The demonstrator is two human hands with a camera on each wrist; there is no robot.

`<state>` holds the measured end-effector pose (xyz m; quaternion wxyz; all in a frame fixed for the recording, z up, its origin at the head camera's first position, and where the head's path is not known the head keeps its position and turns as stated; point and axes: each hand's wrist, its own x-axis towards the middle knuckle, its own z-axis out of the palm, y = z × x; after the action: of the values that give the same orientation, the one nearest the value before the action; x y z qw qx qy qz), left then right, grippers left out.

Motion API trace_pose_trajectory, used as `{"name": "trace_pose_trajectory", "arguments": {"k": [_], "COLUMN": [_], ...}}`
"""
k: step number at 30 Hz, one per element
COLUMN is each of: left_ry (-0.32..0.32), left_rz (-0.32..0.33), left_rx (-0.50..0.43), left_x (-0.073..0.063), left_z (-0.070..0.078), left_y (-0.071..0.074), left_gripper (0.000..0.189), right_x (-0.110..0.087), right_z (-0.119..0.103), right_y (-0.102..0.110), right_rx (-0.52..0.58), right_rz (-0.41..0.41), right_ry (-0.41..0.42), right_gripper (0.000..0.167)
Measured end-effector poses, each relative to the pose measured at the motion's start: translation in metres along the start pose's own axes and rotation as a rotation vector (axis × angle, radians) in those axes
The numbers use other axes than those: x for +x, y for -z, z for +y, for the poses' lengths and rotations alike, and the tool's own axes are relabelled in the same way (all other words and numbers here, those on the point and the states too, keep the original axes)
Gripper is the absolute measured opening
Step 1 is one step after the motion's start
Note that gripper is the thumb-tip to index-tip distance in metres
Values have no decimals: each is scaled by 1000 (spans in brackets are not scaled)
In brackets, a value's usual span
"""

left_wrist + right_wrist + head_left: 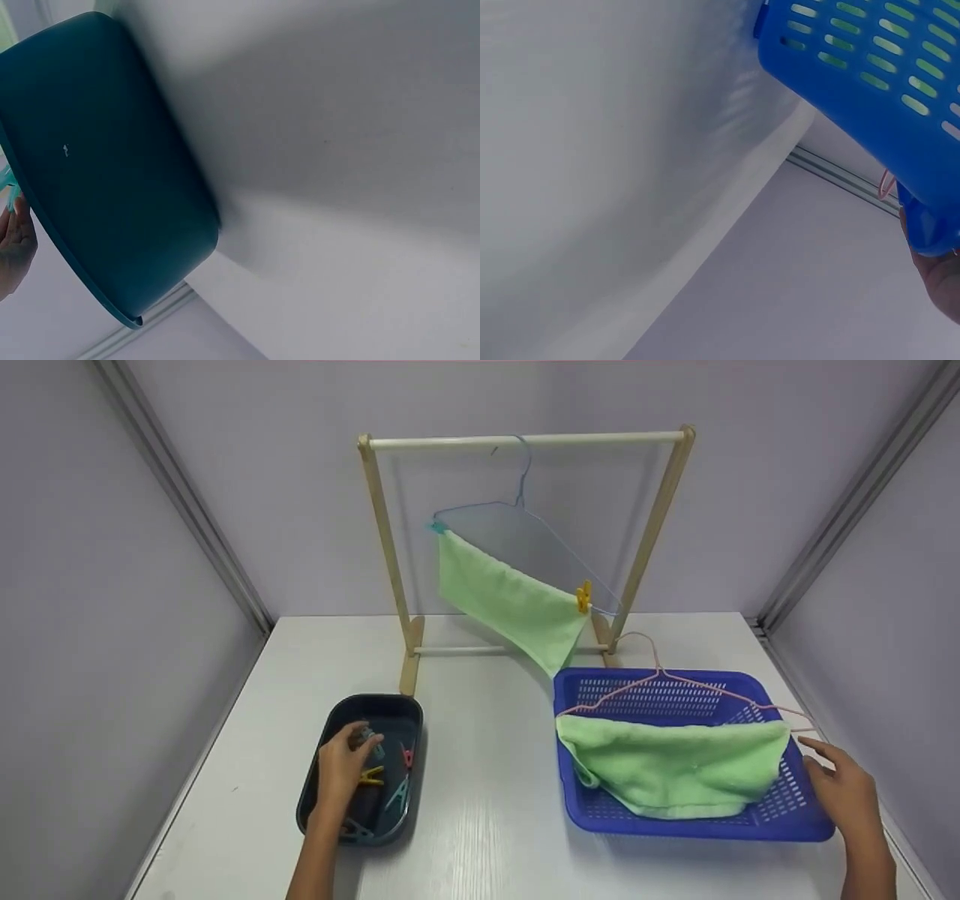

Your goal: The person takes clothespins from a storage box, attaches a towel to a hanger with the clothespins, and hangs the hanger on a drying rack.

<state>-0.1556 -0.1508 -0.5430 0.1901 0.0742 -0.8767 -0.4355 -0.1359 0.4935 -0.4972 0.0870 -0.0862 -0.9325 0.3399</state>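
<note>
My left hand [343,765] is over the dark tub [418,712], pinching a teal clothespin [373,742] between thumb and fingers. In the left wrist view the clothespin [9,180] shows at the fingertips, above the tub's rim. Inside the tub lie a yellow clothespin [371,775], a red one [407,756] and teal ones. My right hand [844,791] rests at the right edge of the blue basket [600,825], its fingers loosely bent near the end of a pink hanger [705,684]. Across the basket, a folded green towel [679,769] lies over the hanger's lower part.
Behind stands a wooden rack [382,525] with a white top bar [600,438]. From it hangs a blue hanger [521,495]; a second green towel [510,592] is attached by a teal clip [437,526] and a yellow clip [583,596]. Grey walls enclose the white table [480,780].
</note>
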Motion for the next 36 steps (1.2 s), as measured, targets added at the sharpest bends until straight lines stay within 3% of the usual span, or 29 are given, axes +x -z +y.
{"name": "trace_pose_trajectory", "arguments": {"k": [5, 14, 30, 36], "left_ry": [18, 49, 22, 5], "left_rz": [-26, -64, -100, -115], "left_rx": [5, 26, 28, 39], "left_x": [0, 2, 3, 2], "left_z": [1, 4, 7, 6], "left_y": [2, 2, 4, 3], "left_gripper": [32, 33, 32, 32], "right_x": [10, 39, 83, 84], "right_z": [-8, -15, 11, 20], "right_y": [6, 21, 14, 7], "right_rx": [-39, -88, -175, -159], "right_rz": [25, -48, -166, -252], "right_ry": [53, 88, 233, 209], "right_gripper": [35, 37, 31, 38]}}
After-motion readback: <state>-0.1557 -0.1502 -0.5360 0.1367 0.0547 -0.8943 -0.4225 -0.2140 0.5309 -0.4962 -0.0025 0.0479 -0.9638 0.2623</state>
